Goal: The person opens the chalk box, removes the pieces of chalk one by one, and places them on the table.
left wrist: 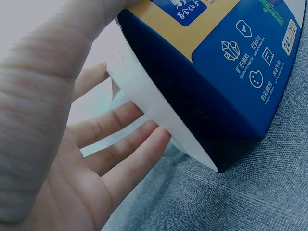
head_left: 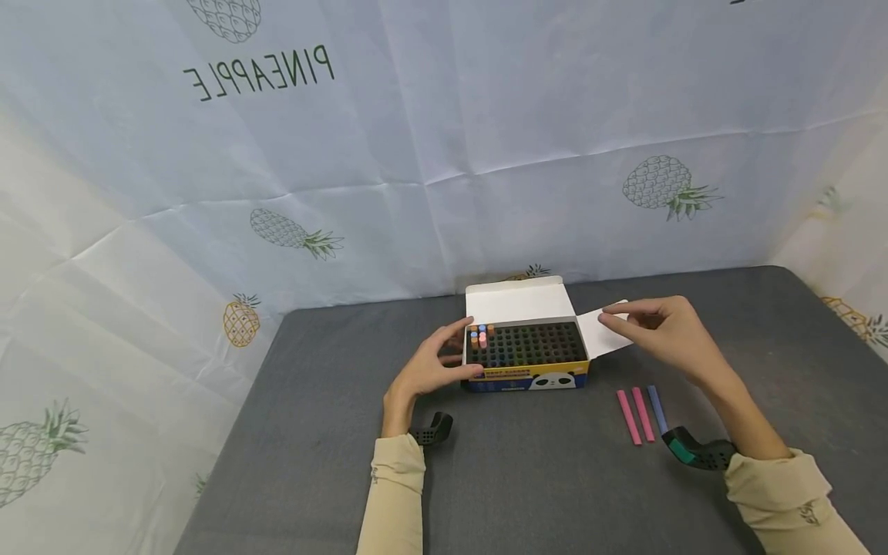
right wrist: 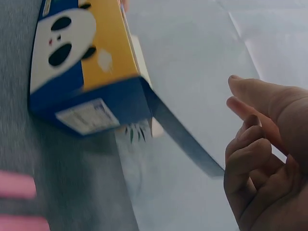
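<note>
A yellow and blue chalk box (head_left: 513,379) with a panda on its front stands with its lid (head_left: 516,301) raised at the back. Inside is a black tray of holes (head_left: 534,344), with several orange, blue and pink chalks (head_left: 482,338) upright at its left end. My left hand (head_left: 433,359) grips that end, thumb at the front corner and index finger at the back. Its other fingers touch the white left flap (left wrist: 149,110). At the outspread right flap (head_left: 602,335), my right hand (head_left: 659,330) hovers, thumb and index finger apart with nothing between them.
Two pink chalk sticks (head_left: 628,417) and a blue chalk stick (head_left: 657,408) lie on the grey tabletop (head_left: 541,478), right of the box and near the right wrist camera (head_left: 697,451). Behind the table hangs a pineapple-print cloth (head_left: 499,200).
</note>
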Action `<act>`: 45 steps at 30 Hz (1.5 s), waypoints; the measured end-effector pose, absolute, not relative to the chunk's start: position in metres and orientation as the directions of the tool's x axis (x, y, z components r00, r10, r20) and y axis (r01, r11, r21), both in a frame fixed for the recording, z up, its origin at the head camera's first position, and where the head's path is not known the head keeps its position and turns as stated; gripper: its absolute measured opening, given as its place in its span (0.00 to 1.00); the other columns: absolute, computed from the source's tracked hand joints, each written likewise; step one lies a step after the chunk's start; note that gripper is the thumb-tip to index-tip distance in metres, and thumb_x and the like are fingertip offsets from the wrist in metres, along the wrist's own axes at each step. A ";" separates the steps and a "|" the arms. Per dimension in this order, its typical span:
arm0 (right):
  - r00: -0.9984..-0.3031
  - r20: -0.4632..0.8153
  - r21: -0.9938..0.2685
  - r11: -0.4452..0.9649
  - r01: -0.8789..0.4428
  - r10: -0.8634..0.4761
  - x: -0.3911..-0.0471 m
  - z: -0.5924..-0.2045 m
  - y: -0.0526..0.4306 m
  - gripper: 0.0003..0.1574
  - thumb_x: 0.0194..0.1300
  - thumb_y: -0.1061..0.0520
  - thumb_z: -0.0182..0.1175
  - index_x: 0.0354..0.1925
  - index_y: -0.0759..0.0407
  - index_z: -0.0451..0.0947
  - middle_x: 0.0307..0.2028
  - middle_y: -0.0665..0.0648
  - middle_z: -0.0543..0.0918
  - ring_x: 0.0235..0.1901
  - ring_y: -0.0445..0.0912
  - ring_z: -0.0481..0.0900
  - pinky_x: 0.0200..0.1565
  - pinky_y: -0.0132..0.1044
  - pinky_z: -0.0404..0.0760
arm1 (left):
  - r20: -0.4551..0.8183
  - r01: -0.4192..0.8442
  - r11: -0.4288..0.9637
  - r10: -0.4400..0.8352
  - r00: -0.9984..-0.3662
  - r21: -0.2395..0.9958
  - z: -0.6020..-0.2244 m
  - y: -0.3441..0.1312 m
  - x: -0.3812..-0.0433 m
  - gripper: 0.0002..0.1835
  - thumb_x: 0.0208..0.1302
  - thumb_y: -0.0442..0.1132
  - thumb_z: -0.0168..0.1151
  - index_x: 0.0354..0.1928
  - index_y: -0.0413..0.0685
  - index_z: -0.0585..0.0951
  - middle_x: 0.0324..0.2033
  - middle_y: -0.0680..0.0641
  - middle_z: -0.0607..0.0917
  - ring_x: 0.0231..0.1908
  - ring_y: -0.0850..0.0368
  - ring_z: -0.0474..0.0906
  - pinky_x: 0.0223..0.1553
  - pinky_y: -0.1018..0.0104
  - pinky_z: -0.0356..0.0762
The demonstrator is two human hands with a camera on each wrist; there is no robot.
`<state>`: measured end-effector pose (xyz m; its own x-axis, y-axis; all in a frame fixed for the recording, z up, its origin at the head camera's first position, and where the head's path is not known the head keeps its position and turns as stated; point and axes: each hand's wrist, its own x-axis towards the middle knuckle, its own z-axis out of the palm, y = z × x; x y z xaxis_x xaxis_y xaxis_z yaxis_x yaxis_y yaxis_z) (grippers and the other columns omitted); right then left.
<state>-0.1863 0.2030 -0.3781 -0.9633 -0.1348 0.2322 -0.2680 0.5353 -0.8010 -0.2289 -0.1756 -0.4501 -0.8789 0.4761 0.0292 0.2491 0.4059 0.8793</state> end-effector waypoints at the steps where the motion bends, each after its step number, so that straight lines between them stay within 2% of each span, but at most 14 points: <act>1: -0.961 0.238 -0.797 0.537 -0.276 -0.142 -0.187 -0.378 0.199 0.15 0.67 0.55 0.70 0.48 0.63 0.89 0.17 0.43 0.67 0.18 0.39 0.57 0.19 0.37 0.61 | 0.028 0.248 0.405 0.477 -0.878 0.880 -0.450 -0.176 -0.229 0.45 0.62 0.52 0.74 0.79 0.64 0.62 0.70 0.42 0.69 0.64 0.46 0.72 0.65 0.52 0.81; 9: -0.948 0.270 -0.784 0.534 -0.316 -0.165 -0.190 -0.373 0.170 0.14 0.67 0.54 0.70 0.47 0.62 0.90 0.18 0.48 0.73 0.16 0.36 0.54 0.16 0.35 0.57 | 0.035 0.259 0.407 0.482 -0.875 0.876 -0.450 -0.176 -0.230 0.45 0.63 0.50 0.74 0.79 0.64 0.62 0.71 0.43 0.69 0.63 0.47 0.73 0.65 0.53 0.81; 17: -0.931 0.292 -0.802 0.474 -0.363 -0.218 -0.199 -0.374 0.141 0.14 0.67 0.56 0.70 0.47 0.63 0.89 0.16 0.49 0.72 0.15 0.37 0.58 0.17 0.33 0.60 | 0.028 0.253 0.408 0.483 -0.875 0.877 -0.451 -0.177 -0.230 0.45 0.62 0.50 0.74 0.79 0.64 0.62 0.71 0.43 0.69 0.64 0.47 0.72 0.65 0.54 0.81; 34: -0.887 0.344 -0.768 0.451 -0.455 -0.309 -0.225 -0.406 0.076 0.11 0.65 0.57 0.71 0.43 0.64 0.91 0.16 0.56 0.81 0.15 0.37 0.65 0.20 0.30 0.65 | 0.051 0.265 0.378 0.491 -0.870 0.887 -0.451 -0.179 -0.229 0.45 0.63 0.53 0.73 0.79 0.63 0.63 0.69 0.42 0.70 0.63 0.46 0.73 0.65 0.51 0.81; 45: -0.911 0.321 -0.735 0.539 -0.412 -0.259 -0.230 -0.412 0.057 0.11 0.65 0.58 0.71 0.39 0.66 0.91 0.14 0.55 0.80 0.12 0.39 0.64 0.17 0.28 0.61 | 0.047 0.260 0.374 0.493 -0.869 0.890 -0.451 -0.177 -0.230 0.45 0.63 0.55 0.73 0.79 0.63 0.63 0.69 0.42 0.70 0.64 0.45 0.73 0.65 0.51 0.80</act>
<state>-0.2302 0.0571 -0.4124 -0.9111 -0.2587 0.3208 -0.4118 0.5387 -0.7350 -0.2298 -0.1769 -0.4510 -0.8690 0.4925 0.0467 0.2601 0.3744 0.8900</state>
